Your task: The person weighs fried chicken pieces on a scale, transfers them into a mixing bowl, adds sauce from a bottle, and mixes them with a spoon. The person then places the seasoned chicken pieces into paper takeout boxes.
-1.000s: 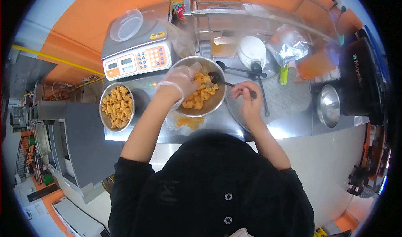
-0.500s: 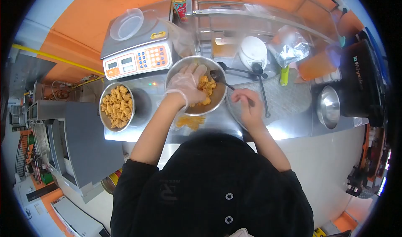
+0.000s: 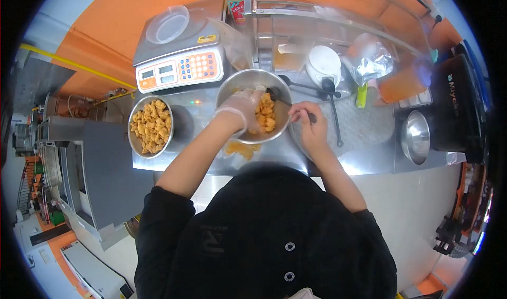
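Observation:
My left hand [image 3: 243,108], in a clear plastic glove, reaches into a steel mixing bowl [image 3: 226,90]. Its fingers and thumb are apart, cupped against the left side of some fried, orange-coated chicken-like pieces [image 3: 265,114]; the fingertips are partly hidden. At the bowl's right rim my right hand [image 3: 310,124], bare, is closed around the handle of a dark spoon [image 3: 283,102]. The spoon's head dips into the bowl beside the pieces. To the left stands a second steel bowl [image 3: 130,139] full of similar golden pieces [image 3: 152,126].
An orange smear [image 3: 243,150] lies on the steel counter [image 3: 198,159] before the bowl. Behind are a large scale [image 3: 179,69] with a plastic lid and a small white scale [image 3: 323,67]. Long black spoons [image 3: 335,114], a foil-covered item [image 3: 372,67] and an empty steel bowl [image 3: 416,136] sit right.
My left hand has turned and drawn its spread fingers in against the pieces. My right hand has closed more firmly on the spoon handle, nearer the rim. The camera view has shifted slightly.

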`<state>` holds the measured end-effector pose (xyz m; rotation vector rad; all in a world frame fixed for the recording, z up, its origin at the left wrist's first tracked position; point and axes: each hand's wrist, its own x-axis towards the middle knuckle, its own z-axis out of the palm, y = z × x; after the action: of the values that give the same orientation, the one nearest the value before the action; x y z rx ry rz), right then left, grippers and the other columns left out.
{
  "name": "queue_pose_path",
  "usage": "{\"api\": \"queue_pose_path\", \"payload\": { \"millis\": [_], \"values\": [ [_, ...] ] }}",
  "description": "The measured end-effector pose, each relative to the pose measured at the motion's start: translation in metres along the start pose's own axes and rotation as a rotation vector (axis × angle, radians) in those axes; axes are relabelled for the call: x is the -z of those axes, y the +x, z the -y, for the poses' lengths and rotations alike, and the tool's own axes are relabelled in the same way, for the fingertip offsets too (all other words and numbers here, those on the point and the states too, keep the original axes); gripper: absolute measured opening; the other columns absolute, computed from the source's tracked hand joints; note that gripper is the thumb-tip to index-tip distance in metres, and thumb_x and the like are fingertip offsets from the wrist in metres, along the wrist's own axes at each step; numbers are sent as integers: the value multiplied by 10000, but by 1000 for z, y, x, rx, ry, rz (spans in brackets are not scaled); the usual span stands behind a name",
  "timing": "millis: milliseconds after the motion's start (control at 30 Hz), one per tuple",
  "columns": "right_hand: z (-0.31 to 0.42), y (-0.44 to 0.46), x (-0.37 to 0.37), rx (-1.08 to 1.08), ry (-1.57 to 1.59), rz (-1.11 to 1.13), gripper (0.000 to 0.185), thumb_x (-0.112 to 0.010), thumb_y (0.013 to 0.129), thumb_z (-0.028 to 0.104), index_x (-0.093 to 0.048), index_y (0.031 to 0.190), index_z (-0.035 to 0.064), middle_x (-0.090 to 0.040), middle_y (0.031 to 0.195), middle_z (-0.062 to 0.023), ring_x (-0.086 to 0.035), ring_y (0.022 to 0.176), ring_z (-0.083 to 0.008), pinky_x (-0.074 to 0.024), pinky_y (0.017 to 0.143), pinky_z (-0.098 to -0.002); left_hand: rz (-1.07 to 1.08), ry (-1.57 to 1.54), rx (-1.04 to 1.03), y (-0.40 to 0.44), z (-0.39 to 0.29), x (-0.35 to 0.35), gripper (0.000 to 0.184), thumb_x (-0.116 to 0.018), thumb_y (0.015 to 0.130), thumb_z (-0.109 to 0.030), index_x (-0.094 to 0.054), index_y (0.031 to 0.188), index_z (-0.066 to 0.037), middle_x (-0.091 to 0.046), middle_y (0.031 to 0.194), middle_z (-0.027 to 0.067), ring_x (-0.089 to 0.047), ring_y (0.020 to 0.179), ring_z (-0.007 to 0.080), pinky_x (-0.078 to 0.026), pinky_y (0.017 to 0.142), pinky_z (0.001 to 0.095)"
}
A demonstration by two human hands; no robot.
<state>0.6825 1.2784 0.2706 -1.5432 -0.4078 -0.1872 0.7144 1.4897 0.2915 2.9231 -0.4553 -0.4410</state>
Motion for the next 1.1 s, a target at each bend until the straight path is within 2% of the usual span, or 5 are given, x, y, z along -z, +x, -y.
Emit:
{"api": "queue_pose_path", "payload": {
  "millis": [100,400,533,667,1100],
  "values": [
    [0,0,2,-11,-49,43,124,-463,954,62,-536,1042,15,-626,875,-104,-587,697,-142,-493,664,-269,273,-229,226,19,9,-4,794,-730,687,-371,-402,1351,-86,-546,1196,236,-510,1158,335,-408,975,385],
    [10,-1,10,4,45,-31,149,-462,967,114,-541,1037,9,-625,866,-94,-578,697,-138,-487,666,-265,-68,-82,-7,-9,-19,11,843,-764,641,-402,-389,1327,-90,-459,1309,231,-473,1195,345,-384,996,405],
    [8,1,10,10,8,-5,146,-465,965,110,-539,1041,10,-621,869,-95,-573,699,-137,-485,669,-265,200,-255,179,5,-28,22,758,-739,674,-235,-375,1326,-102,-515,1232,263,-542,1108,366,-429,936,406],
    [9,1,12,14,-14,12,141,-470,961,103,-542,1040,11,-615,874,-97,-569,706,-136,-483,674,-263,-106,-288,112,14,13,-24,708,-662,720,-110,-362,1361,-152,-538,1198,247,-590,1015,380,-480,865,404],
    [3,-7,8,-32,41,-1,127,-468,946,46,-550,1034,5,-619,862,-96,-572,703,-133,-483,665,-259,185,-259,146,9,6,15,825,-698,729,-276,-274,1422,-131,-471,1307,223,-500,1166,367,-414,971,390]
  ]
}}
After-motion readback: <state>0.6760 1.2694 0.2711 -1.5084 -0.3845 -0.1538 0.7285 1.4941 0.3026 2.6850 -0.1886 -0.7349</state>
